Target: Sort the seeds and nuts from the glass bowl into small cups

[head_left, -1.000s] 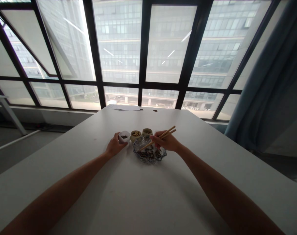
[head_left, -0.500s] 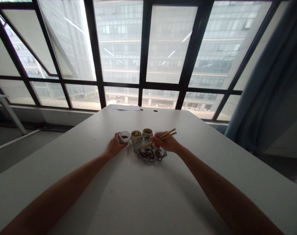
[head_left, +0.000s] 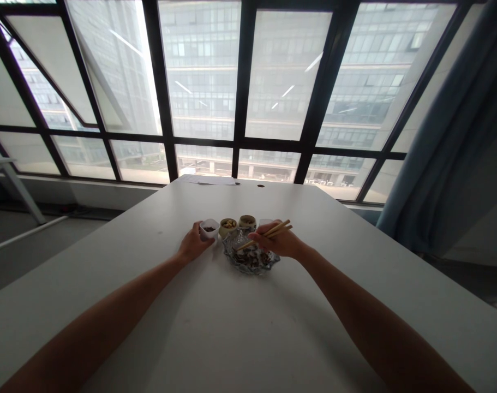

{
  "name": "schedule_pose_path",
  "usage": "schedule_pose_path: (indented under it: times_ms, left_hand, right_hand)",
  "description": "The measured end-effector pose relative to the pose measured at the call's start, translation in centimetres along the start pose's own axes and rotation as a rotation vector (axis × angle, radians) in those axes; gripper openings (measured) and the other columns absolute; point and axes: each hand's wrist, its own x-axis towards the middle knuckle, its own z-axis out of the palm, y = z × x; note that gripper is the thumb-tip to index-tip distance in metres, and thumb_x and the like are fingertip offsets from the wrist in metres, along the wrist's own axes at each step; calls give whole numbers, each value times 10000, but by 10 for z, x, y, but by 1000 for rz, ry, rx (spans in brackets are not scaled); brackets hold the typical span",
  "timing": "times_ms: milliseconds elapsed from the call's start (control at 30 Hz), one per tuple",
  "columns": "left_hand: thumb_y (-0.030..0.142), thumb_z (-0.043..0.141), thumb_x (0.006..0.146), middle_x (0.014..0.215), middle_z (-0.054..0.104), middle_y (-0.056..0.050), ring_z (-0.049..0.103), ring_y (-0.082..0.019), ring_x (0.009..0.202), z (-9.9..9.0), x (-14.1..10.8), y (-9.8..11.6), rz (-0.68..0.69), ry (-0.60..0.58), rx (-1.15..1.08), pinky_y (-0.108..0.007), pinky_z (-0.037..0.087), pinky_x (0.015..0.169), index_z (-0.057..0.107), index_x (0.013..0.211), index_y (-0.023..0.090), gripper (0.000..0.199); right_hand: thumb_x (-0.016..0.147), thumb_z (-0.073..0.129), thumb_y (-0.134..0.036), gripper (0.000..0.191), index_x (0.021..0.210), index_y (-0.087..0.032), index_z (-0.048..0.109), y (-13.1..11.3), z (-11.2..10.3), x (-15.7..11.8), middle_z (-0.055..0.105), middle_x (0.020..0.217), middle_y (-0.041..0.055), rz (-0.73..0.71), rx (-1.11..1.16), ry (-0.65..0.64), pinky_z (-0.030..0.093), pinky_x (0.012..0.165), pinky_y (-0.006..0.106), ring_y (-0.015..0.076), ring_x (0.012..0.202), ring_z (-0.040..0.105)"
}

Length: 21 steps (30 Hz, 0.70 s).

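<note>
My left hand is closed around a small white cup with dark bits in it. Pinched in my right hand is a pair of chopsticks, their tips pointing down and left into a clear glass bowl. Dark and pale pieces lie in the bowl; whether the tips grip one is too small to tell. Just behind the bowl are a yellowish cup of yellow-brown pieces and a similar cup with contents I cannot make out. My right hand partly hides another whitish cup.
The white table stretches ahead to the windows. Papers lie at its far edge, beside two small dark round spots. A blue curtain hangs on the right, and a white table frame stands at left.
The chopsticks have shifted slightly left and lie a little flatter, their tips still over the bowl. My left hand keeps its hold on the white cup.
</note>
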Motion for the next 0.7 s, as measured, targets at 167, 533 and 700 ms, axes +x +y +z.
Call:
schedule_pose_path:
  times_ms: [167, 533, 700]
  left_hand:
    - [390, 744, 717, 1178, 687, -142, 675, -284, 1069, 1, 1, -3, 12, -1, -5, -360, 519, 887, 433, 1312, 178, 705]
    - [382, 741, 722, 1175, 679, -137, 673, -270, 1058, 0, 0, 0, 16, -15, 8, -353, 512, 889, 429, 1311, 167, 701]
    - [390, 740, 723, 1159, 681, -132, 676, -274, 1054, 2, 1, -3, 14, -4, 12, -349, 513, 878, 437, 1306, 174, 691]
  right_hand:
    - [852, 616, -593, 478, 609, -182, 632, 8, 4, 2, 643, 519, 21, 26, 93, 36, 442, 397, 214, 127, 417, 584]
    - [551, 816, -686, 584, 642, -130, 667, 75, -29, 5, 608, 451, 11, 319, 686, 380, 409, 318, 197, 80, 332, 499]
    - [589, 794, -693, 578, 658, -134, 666, 74, -31, 4, 613, 459, 14, 306, 676, 362, 413, 321, 206, 87, 338, 506]
